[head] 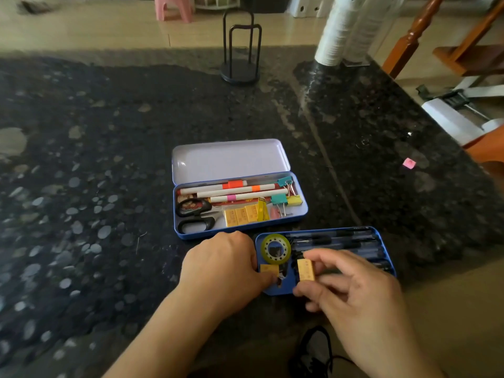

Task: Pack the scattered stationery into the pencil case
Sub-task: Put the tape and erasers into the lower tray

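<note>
An open blue tin pencil case (302, 211) lies mid-counter holding white pens (234, 189), black scissors (195, 214), yellow boxes (241, 216) and binder clips (281, 200). Its blue inner tray (381, 241) sits nearer me with a tape roll (276, 247) and dark pens (341, 238). My right hand (354, 293) pinches a small yellow box (306, 270) just above the tray's left part. My left hand (223, 268) rests at the tray's left end, fingertips on another yellow box (268, 269) lying in it.
A black wire stand (241, 50) and a stack of white cups (335, 31) stand at the counter's far side. A small pink scrap (409, 163) lies at the right. The counter's right edge (436, 126) drops to the floor and wooden furniture.
</note>
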`<action>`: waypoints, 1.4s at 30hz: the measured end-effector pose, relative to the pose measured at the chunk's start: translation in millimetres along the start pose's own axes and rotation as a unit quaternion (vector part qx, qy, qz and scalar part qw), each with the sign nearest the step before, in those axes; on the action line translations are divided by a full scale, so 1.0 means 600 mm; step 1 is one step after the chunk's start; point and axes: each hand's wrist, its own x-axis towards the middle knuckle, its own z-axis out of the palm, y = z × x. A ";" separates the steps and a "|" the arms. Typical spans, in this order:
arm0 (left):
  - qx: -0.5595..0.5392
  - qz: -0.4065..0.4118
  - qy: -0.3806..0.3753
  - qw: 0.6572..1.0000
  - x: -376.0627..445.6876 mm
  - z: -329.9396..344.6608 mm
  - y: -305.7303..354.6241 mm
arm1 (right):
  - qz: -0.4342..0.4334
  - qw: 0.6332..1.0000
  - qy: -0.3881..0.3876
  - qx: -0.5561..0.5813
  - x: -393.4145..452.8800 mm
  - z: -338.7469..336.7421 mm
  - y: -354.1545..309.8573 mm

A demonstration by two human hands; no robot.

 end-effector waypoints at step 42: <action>-0.044 0.014 0.029 0.999 0.005 -0.005 -0.014 | 0.097 0.882 0.129 -0.442 0.350 -0.311 0.158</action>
